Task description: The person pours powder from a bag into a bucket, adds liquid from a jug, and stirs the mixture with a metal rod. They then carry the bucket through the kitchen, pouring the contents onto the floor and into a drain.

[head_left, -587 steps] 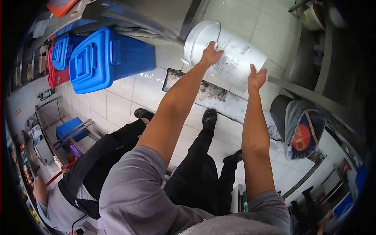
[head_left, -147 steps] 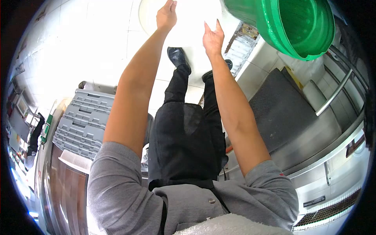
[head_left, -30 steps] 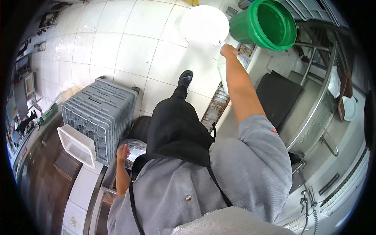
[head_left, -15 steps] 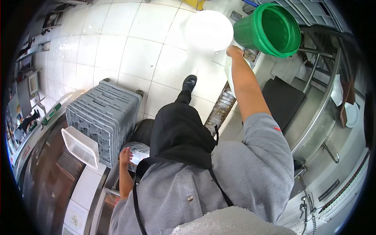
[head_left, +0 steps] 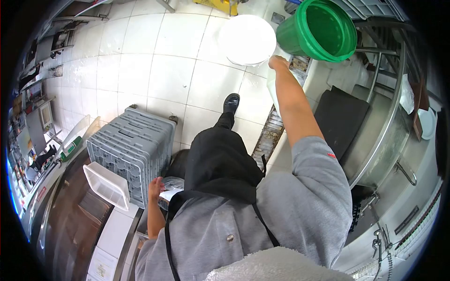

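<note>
My right hand (head_left: pixel 279 62), at the end of an outstretched arm, is closed at the upper edge of a thin, pale greenish-white sheet (head_left: pixel 272 91) that hangs down along the forearm. Its knuckles are right beside the rim of a white round bucket (head_left: pixel 247 40), whose surface is washed out by glare. Just past the hand a green bucket (head_left: pixel 293 37) leans with its mouth facing right. My left hand (head_left: pixel 155 188) hangs low at my side with its fingers loosely apart, overlapping clear plastic (head_left: pixel 173 183) in this view.
Stacked grey crates (head_left: pixel 131 145) on casters stand at the left, with a white plastic tray (head_left: pixel 107 186) before them. A dirty floor drain (head_left: pixel 269 129) runs along the right. Beyond it are a black mat (head_left: pixel 341 122) and metal rails (head_left: pixel 382 140). Something yellow (head_left: pixel 220 5) stands at the top.
The view has shifted slightly, so the crates and tray appear farther right and lower. The buckets and right hand keep nearly the same arrangement. My left hand is slightly farther right in view.
</note>
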Demonstrator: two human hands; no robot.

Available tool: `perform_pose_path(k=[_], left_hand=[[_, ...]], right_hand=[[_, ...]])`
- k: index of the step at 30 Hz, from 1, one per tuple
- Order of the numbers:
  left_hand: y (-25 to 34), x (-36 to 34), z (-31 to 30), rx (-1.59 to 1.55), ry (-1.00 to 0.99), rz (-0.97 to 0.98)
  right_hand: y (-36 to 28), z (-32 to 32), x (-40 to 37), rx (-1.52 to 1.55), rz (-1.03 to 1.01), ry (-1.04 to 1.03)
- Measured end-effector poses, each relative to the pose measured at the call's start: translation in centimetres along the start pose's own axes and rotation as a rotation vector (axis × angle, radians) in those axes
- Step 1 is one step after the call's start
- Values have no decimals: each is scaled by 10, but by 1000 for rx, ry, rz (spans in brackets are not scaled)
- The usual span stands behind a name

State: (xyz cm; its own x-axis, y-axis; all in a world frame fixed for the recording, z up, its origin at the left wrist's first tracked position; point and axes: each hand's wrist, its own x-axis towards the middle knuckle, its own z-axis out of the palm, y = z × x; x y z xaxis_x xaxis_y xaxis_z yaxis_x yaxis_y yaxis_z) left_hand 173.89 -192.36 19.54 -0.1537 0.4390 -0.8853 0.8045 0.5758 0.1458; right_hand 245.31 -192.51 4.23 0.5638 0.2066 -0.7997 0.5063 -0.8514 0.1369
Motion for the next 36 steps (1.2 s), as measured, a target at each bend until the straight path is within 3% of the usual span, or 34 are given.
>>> perform_pose_path(k=[8, 12, 17, 20, 22, 24, 25, 26, 27, 28, 29, 30, 32, 33, 34, 35, 36], left_hand=[[5, 17, -7, -23, -26, -8], [25, 26, -20, 75, -109, 42], [71, 38, -29, -4, -94, 116], [113, 47, -23, 177, -98, 262], [144, 50, -11, 277, -148, 304], [177, 38, 17, 470, -107, 391], [191, 31, 30, 551, -128, 435], [204, 26, 44, 609, -185, 484], [212, 17, 60, 682, -223, 517], [220, 17, 74, 745, -248, 519], [226, 12, 88, 834, -280, 537], [228, 8, 102, 916, -275, 537], [230, 2, 129, 1129, -285, 546], [237, -5, 142, 1193, -295, 571], [236, -12, 157, 1286, -296, 586], [236, -20, 172, 1376, -292, 595], [234, -30, 186, 1409, -286, 620]], right_hand=[[0, 9, -9, 86, 0, 17], [9, 19, -12, 197, -21, 143], [44, 32, -60, 594, -136, 393], [80, 75, -96, 902, 22, 532], [103, 142, -103, 1163, 26, 665], [116, 223, -118, 1442, -132, 827], [125, 241, -157, 1596, -50, 707], [126, 269, -184, 1730, 7, 892], [113, 332, -145, 1977, 62, 932], [136, 336, -220, 1923, 329, 895], [141, 374, -233, 1932, 512, 1043], [147, 415, -252, 2020, 666, 913], [148, 504, -289, 2242, 986, 1062], [140, 551, -291, 2687, 842, 1611], [129, 621, -278, 3004, 477, 2270], [134, 673, -305, 2862, 752, 2234], [138, 718, -334, 2427, 1450, 1674]])
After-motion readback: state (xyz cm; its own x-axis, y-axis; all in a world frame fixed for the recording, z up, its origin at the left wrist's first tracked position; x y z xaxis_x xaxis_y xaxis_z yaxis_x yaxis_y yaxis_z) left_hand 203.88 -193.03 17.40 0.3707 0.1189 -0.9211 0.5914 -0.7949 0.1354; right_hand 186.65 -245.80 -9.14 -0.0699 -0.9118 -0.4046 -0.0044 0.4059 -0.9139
